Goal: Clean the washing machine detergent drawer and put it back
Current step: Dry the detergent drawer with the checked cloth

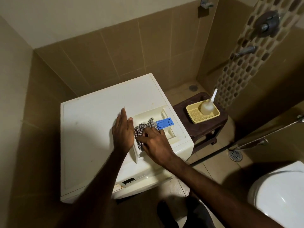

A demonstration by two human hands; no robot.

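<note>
Drawer [162, 120] lies atop washing machine [92, 129], left hand [123, 130] flat and open bracing its edge while right hand [153, 140], apparently gripping striped cloth [142, 129], wipes inside a compartment.

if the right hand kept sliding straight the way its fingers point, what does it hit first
Probably the left hand: the right hand, pressing the striped cloth in the drawer, points left toward it, though depth is unclear.

cream detergent drawer [162, 122] lying flat on top of the white washing machine [92, 129], blue insert [165, 123] inside, striped cloth [143, 129] bunched in it
</note>
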